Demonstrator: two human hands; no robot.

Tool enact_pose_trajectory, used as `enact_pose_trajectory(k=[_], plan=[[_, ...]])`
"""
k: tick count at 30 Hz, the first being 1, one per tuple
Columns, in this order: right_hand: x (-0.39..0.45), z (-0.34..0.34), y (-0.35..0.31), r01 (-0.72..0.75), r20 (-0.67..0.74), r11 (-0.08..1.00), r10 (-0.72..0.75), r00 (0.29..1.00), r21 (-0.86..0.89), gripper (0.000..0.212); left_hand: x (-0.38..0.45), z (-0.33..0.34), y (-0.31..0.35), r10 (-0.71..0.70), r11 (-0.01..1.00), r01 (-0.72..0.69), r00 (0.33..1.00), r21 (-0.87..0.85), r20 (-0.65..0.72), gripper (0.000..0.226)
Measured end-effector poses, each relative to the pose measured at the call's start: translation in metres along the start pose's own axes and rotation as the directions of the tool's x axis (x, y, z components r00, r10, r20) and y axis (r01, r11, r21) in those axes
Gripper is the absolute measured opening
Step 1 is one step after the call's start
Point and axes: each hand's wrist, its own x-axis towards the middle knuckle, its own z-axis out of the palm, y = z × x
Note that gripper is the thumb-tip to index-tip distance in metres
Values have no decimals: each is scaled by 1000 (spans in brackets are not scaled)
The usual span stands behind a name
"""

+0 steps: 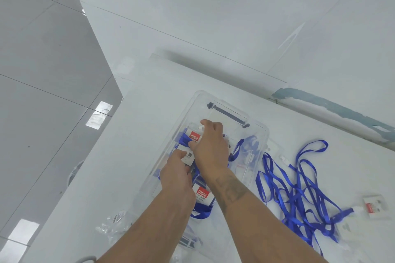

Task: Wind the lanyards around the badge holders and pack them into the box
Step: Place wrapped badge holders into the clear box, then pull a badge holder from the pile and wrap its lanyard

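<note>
Lower right on the bench [128, 177], loose lanyards [299, 194] lie tangled: limp, slippery ribbon, best gathered near the clip. Centre frame, the left hand [176, 174] pinches a wound badge holder [189, 157] by its stiff edge. Just beyond, the right hand [210, 145] presses another holder [193, 135] down, both inside the clear box [259, 132].

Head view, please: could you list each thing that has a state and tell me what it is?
Clear plastic box: open, partly packed.
Wrapped badge holder: in the box, under both hands.
Loose blue lanyards: tangled on the table.
Badge holder: outside, unwound.
Left hand: on the badge holder.
Right hand: on the same holder.
</note>
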Motion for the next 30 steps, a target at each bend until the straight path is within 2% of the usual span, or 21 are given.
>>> enact_pose_trajectory(k=[4, 9, 13, 19, 23, 25, 27, 30], plan=[[-6, 0, -1, -62, -39, 997, 64, 997, 54, 49, -5, 1, 2, 2, 1000, -1, 1000, -3, 17, 19], [-5, -2, 0, -50, -22, 998, 49, 999, -47, 34, -9, 3, 5, 3, 1000, -3, 1000, -2, 22, 19], [-5, -6, 1, -60, 22, 998, 60, 998, -31, 34, -12, 2, 8, 19, 1000, -19, 1000, 9, 5, 9], [-14, -30, 2, -1, 33, 1000, 0, 999, 26, 38, -27, 2, 8, 23, 996, -23, 1000, 82, 1, 22], [-23, -57, 3, 70, 11, 994, -71, 997, 84, 34, -33, -1, 7, 35, 989, -38, 999, 144, 22, 20], [-29, -70, 6, 92, -11, 989, -91, 996, 113, 32, -35, -5, 8, 89, 980, -95, 995, 177, 42, 20], [-41, -85, 13, 108, -59, 985, -101, 993, 135, 30, -44, -7, 9, 200, 946, -224, 972, 234, 124, 21], [-61, -102, 25, 145, -127, 978, -127, 984, 147, 28, -59, -10, 10, 397, 821, -463, 884, 335, 247, 18]])
